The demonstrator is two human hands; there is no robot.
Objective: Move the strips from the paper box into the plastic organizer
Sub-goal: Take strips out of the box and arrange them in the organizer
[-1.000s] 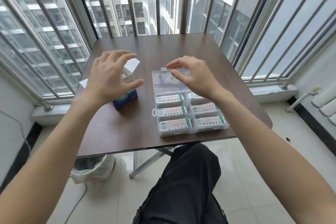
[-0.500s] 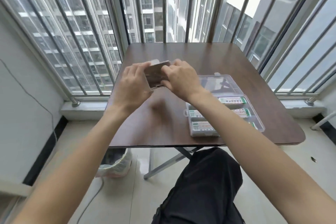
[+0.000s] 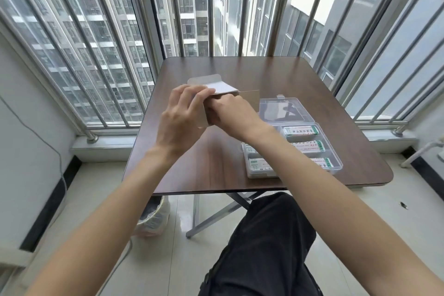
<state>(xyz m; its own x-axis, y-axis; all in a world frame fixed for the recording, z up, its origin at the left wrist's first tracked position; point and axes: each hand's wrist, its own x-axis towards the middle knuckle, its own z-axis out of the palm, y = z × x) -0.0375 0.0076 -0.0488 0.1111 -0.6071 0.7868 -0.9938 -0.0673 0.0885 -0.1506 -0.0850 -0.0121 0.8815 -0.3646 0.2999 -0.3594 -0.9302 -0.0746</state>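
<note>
1. Since half a second ago, both hands have stayed on the paper box [image 3: 217, 94] above the table [image 3: 312, 79], but its top flap now stands up and open where it was folded lower before.
2. My left hand [image 3: 179, 120] grips the box from the left side, fingers curled round its wall.
3. My right hand [image 3: 234, 113] is curled against the box's right side; I judge its fingers are reaching into the opening, though they are hidden, so I cannot tell whether they hold a strip.
4. No strips from the box show; whatever remains is still inside it.
5. At the right of the table lies the plastic organizer [image 3: 336, 163], lid [image 3: 283, 109] laid back flat, with labelled packets [image 3: 301, 130] in its compartments.
6. With the flap open, I judge the box is ready to be emptied; pulling strips out and carrying them right to the organizer comes next.
7. One risk: the light box may crumple under a tight grip.
</note>
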